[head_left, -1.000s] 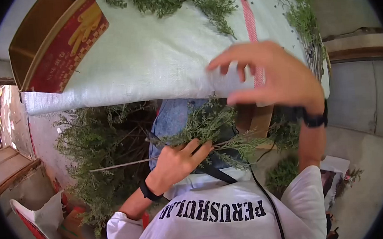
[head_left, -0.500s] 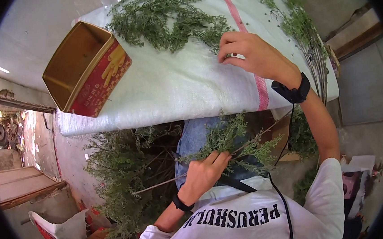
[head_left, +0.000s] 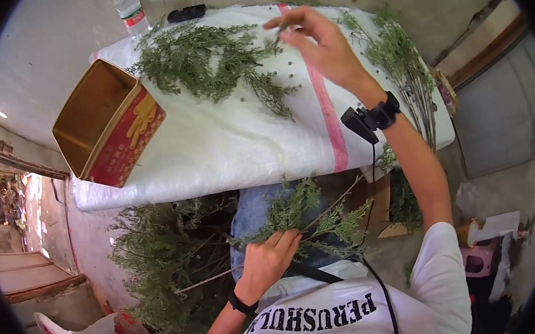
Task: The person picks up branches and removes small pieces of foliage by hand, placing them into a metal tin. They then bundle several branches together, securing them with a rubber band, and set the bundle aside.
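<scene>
My left hand (head_left: 265, 261) is closed round a leafy evergreen branch (head_left: 290, 209), which lies across my lap with its bare stem pointing left. Over the far part of the white cloth-covered table (head_left: 228, 151), my right hand (head_left: 324, 46) is raised, thumb and forefinger about a small green sprig (head_left: 280, 34). Just left of that hand spreads a loose heap of cut green sprigs (head_left: 202, 59). A red and gold tin (head_left: 118, 144), its mouth facing up, stands at the table's left end.
Long-stemmed greenery (head_left: 408, 74) lies along the table's right side. A plastic bottle (head_left: 130, 14) and a black object (head_left: 186, 14) are at the back. Bushy branches (head_left: 168, 256) fill the floor left of my legs. A black cable (head_left: 371, 209) hangs from the device at my right wrist.
My right hand has moved away from me, from the near end of the sprig heap toward the table's back. My left hand keeps its hold on the branch. The view has shifted slightly.
</scene>
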Demonstrator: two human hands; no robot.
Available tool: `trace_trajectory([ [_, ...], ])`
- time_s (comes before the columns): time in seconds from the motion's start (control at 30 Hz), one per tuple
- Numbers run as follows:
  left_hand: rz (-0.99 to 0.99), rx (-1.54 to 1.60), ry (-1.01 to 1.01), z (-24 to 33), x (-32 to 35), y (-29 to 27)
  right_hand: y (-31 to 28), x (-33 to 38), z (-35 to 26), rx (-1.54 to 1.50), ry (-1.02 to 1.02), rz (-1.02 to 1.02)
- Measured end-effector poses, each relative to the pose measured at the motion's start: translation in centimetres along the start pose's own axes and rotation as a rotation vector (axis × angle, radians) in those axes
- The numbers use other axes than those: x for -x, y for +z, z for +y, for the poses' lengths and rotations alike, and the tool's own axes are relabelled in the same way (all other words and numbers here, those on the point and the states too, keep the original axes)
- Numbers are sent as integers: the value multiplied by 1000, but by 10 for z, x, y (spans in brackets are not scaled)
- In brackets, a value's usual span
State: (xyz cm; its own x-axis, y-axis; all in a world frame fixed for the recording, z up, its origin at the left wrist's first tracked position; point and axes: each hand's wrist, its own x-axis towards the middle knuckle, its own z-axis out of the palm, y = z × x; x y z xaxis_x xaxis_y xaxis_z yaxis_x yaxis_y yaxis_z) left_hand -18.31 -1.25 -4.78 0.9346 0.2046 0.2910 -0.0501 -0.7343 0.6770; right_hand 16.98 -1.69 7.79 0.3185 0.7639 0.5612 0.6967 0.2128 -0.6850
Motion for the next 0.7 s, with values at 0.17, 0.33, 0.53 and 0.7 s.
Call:
trace_trajectory([
  [0.17,30,39,-63,8,9,1,-27,21,-41,-566,120,210],
  [0.33,142,190,-125,-1,0,10,-36,60,-96,-883,452,6],
  [0.53,160,194,-188,9,-20,15,21,144,-138,14,421,-164],
  [0.7,167,195,-191,9,-26,15,45,189,-129,266,406,-319],
])
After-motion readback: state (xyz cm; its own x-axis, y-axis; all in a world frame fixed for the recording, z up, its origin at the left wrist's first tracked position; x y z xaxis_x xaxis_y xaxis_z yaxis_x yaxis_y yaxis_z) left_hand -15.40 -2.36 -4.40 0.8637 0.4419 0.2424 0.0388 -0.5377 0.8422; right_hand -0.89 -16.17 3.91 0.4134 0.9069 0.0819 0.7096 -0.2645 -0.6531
